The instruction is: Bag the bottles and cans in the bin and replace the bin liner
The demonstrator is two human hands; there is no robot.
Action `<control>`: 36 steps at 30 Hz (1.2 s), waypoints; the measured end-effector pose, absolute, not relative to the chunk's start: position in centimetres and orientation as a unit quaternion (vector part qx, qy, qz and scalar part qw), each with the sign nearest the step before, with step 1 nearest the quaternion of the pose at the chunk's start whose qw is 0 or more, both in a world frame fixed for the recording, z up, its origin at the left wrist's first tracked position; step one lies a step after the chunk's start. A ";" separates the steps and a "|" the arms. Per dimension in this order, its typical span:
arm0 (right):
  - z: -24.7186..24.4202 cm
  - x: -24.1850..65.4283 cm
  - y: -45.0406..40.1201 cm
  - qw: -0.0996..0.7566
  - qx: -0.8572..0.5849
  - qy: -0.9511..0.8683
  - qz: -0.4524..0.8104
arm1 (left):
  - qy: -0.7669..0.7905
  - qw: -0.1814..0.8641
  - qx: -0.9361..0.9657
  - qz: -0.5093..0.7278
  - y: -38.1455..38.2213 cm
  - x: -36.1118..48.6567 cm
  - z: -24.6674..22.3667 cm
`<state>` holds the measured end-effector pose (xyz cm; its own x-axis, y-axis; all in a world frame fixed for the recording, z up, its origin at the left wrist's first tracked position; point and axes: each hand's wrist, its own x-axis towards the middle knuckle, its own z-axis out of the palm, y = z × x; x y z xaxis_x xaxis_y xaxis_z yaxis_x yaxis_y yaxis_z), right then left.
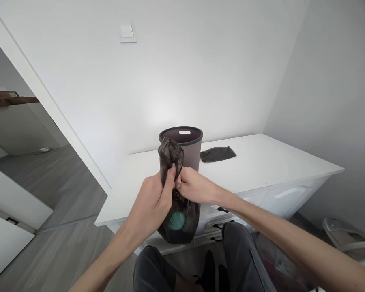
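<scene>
A dark translucent plastic bag [182, 227] hangs from my two hands in front of the white cabinet, with a round green item showing through its lower part. My left hand [156, 198] is closed around the gathered neck, thumb pressed on the plastic. Against it, my right hand [194, 184] is closed on the same neck from the right; some of its fingers are hidden. The bunched top of the bag sticks up above both hands. Behind it stands a brownish bin [193, 156] with a dark rim. Right of the bin lies a flat, folded dark bag [219, 154].
The white cabinet top [261, 162] runs along the wall, with drawers and dark handles below. A light switch [127, 32] is on the wall. At the lower right are a clear plastic bag [280, 259] and a chair [346, 233]. A doorway opens at left.
</scene>
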<state>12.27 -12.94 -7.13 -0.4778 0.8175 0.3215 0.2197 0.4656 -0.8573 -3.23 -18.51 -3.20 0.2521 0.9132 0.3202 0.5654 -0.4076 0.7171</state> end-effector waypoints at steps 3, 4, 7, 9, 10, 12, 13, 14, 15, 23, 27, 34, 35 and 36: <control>-5.8 13.3 -12.5 0.314 -0.292 -0.775 0.465 | 0.507 0.183 0.759 0.365 -17.9 -3.2 -2.9; -5.4 13.7 -12.5 0.291 -0.280 -0.769 0.495 | 0.509 0.166 0.765 0.359 -17.6 -3.2 -2.9; -4.7 14.1 -12.7 0.275 -0.260 -0.748 0.546 | 0.510 0.118 0.791 0.317 -16.8 -3.2 -2.9; -4.9 13.4 -12.9 0.318 -0.269 -0.721 0.554 | 0.507 0.083 0.802 0.305 -16.2 -3.1 -3.4; -5.2 13.0 -12.9 0.349 -0.283 -0.699 0.556 | 0.503 0.065 0.804 0.309 -15.9 -3.0 -3.7; -5.9 12.1 -12.6 0.408 -0.330 -0.644 0.557 | 0.485 0.043 0.806 0.336 -15.4 -3.0 -4.2; -6.2 11.7 -12.4 0.431 -0.354 -0.619 0.552 | 0.473 0.043 0.808 0.349 -15.1 -3.0 -4.5; -6.5 11.5 -12.1 0.451 -0.374 -0.601 0.543 | 0.462 0.049 0.810 0.358 -15.0 -3.1 -4.6; -6.7 11.3 -11.8 0.468 -0.386 -0.592 0.531 | 0.455 0.059 0.812 0.362 -14.8 -3.2 -4.7; -5.5 11.2 -10.6 0.580 -0.352 -0.522 0.517 | 0.395 0.284 0.795 0.363 -13.2 -5.4 -4.3; -4.5 11.7 -10.5 0.537 -0.325 -0.570 0.530 | 0.397 0.345 0.760 0.381 -11.6 -6.1 -4.6; -3.7 14.4 -10.0 0.386 -0.255 -0.808 0.365 | 0.398 0.394 0.706 0.433 -9.3 -5.8 -4.7; -3.9 14.7 -9.9 0.380 -0.250 -0.817 0.354 | 0.399 0.395 0.704 0.434 -9.1 -5.8 -4.6; -4.1 14.9 -9.8 0.382 -0.249 -0.818 0.351 | 0.400 0.394 0.705 0.434 -9.0 -5.8 -4.5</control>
